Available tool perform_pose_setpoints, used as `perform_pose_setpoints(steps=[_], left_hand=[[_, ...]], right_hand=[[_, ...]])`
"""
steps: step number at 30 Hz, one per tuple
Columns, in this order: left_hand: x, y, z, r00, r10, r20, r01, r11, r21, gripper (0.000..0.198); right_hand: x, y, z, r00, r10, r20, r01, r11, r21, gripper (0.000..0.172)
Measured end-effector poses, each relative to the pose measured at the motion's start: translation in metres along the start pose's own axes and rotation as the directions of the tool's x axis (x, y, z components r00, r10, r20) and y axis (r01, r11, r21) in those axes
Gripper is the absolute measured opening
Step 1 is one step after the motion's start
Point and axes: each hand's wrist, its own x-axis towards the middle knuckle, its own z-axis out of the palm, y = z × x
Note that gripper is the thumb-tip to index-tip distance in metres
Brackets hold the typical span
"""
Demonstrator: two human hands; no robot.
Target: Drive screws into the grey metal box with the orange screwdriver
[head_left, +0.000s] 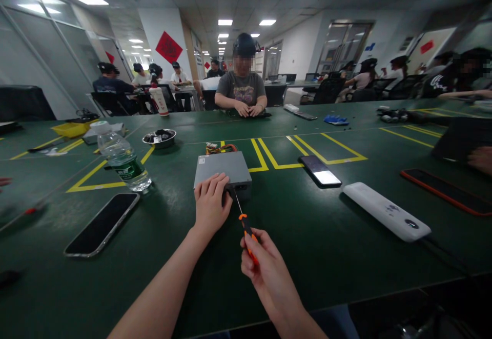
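Observation:
A grey metal box with coloured wires at its far end lies on the green table in front of me. My left hand rests on the box's near edge and steadies it. My right hand grips an orange-handled screwdriver, whose thin shaft points at the near side of the box, just right of my left hand's fingers.
A water bottle and a dark phone lie to the left. A metal bowl sits behind them. Right of the box are another phone, a white power bank and an orange-edged phone. A person sits opposite.

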Motion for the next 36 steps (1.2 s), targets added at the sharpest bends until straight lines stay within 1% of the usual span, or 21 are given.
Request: perform_pose_setpoints(steps=[5,9,12,15,18,26,29,32,34,36], left_hand=[[0.001,0.001,0.001,1.000,-0.020,-0.008,0.020,1.000,0.012,0.029],[0.002,0.001,0.003,0.999,-0.031,-0.033,0.032,0.999,0.025,0.026],[0.002,0.001,0.004,0.999,-0.032,-0.041,0.034,0.999,0.033,0.026],[0.003,0.002,0.003,0.999,-0.033,-0.039,0.034,0.999,0.033,0.025],[0.003,0.002,0.003,0.999,-0.034,-0.037,0.035,0.999,0.033,0.025],[0.003,0.000,0.005,0.999,-0.028,-0.040,0.030,0.999,0.040,0.024],[0.003,0.001,0.005,0.999,-0.028,-0.037,0.029,0.999,0.040,0.023],[0.003,0.001,0.005,0.999,-0.031,-0.036,0.032,0.999,0.041,0.023],[0.003,0.001,0.005,0.999,-0.035,-0.036,0.036,0.999,0.040,0.024],[0.003,0.001,0.005,0.999,-0.037,-0.035,0.038,0.999,0.036,0.024]], right_hand=[[0.002,0.000,-0.006,0.998,0.055,-0.010,-0.055,0.998,-0.014,0.033],[0.004,-0.001,-0.005,0.999,0.014,-0.052,-0.013,1.000,0.019,0.036],[0.006,-0.002,-0.003,0.999,-0.002,-0.050,0.003,1.000,0.017,0.033],[0.007,-0.001,-0.005,0.997,0.041,-0.063,-0.040,0.999,0.032,0.027],[0.009,-0.001,-0.008,0.994,0.082,-0.067,-0.079,0.996,0.046,0.027],[0.010,-0.002,-0.004,0.998,0.043,-0.039,-0.039,0.994,0.099,0.026],[0.012,-0.002,-0.003,0.994,0.105,-0.029,-0.101,0.989,0.110,0.025],[0.014,0.000,-0.003,0.983,0.185,0.001,-0.184,0.978,0.099,0.031],[0.014,0.001,-0.001,0.982,0.191,0.002,-0.189,0.975,0.117,0.033],[0.013,0.002,0.002,0.985,0.171,-0.008,-0.168,0.977,0.131,0.030]])
